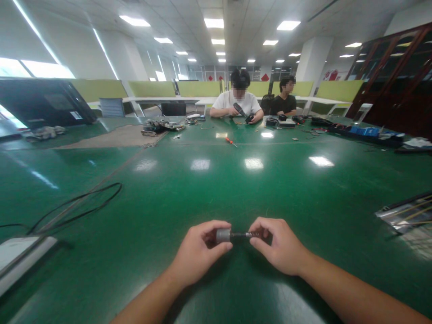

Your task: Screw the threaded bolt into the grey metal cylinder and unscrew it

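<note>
Near the front of the green table (216, 193), my left hand (201, 243) pinches a small grey metal cylinder (223, 235) between thumb and fingers. A thin dark shaft (239, 234) runs from its right end toward my right hand (278, 245). That hand's thumb and fingertips close around the far part of the shaft, where spiral ridges seem to show. The piece lies roughly level between both hands. My fingers hide the cylinder's left end and the shaft's tip. Whether cylinder and shaft are one part, I cannot tell.
A black cable (97, 208) loops at left, by a pale flat device (23, 256). An orange screwdriver (230, 141) lies farther off. Across the table, a person in white (221, 102) holds a power drill (239, 109). Bagged rods (410, 213) lie at right.
</note>
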Tool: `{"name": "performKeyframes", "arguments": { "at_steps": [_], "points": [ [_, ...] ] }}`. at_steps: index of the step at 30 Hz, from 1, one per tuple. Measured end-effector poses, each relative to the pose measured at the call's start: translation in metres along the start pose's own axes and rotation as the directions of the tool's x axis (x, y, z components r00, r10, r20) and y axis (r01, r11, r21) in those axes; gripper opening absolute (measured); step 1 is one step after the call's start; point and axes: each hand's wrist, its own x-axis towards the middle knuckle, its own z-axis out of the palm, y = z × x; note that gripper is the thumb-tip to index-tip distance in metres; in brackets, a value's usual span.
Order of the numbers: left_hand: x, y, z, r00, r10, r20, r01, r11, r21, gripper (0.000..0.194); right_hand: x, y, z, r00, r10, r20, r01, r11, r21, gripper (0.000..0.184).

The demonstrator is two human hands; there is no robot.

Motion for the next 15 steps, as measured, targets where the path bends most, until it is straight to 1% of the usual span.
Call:
{"name": "performKeyframes", "arguments": {
  "at_steps": [9, 15],
  "points": [
    [0.0004, 0.0054, -0.0006, 1.000, -0.007, -0.014, 0.007, 1.000, 0.019, 0.031, -0.0002, 0.0009, -0.0010, 1.000, 0.001, 0.001, -0.001, 1.000, -0.008, 0.006],
    [-0.0003, 0.0033, -0.0012, 1.000, -0.014, -0.005, 0.014, 1.000, 0.004, 0.031, 0.0001, -0.0004, -0.0030, 1.000, 0.000, 0.013, 0.000, 1.000, -0.008, 0.006]
  ]
}}
